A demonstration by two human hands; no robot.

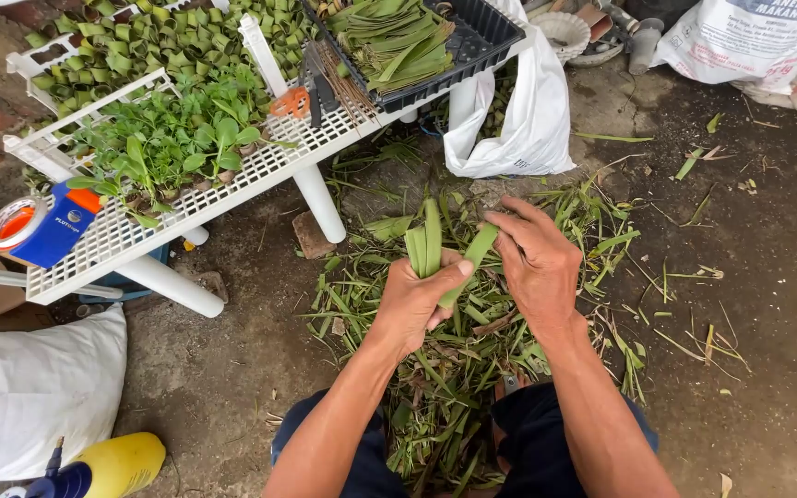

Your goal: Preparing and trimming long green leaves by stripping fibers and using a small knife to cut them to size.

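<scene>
Blue tape dispenser [41,228] lying at rack's [232,189] left end, within reach. Seedlings [172,138] sitting on white slatted rack, folded leaf cups [163,41] packed behind. Orange-handled scissors [302,100] resting beside black tray [481,41] of cut leaves.

Left hand [417,300] gripping folded green leaf strips [426,244] upright, fingers closing around bundle, thumb pinning it. Right hand [537,263] pinching loose leaf end [477,254], fingers curling narrow, possibly wrapping it round; hard telling. Leaf scraps [445,387] piling on ground below, between knees.

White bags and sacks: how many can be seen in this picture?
3. One white plastic bag hangs beside the white rack. One printed sack lies at top right. One plain white sack lies at bottom left. Others may be hidden out of frame.
</scene>
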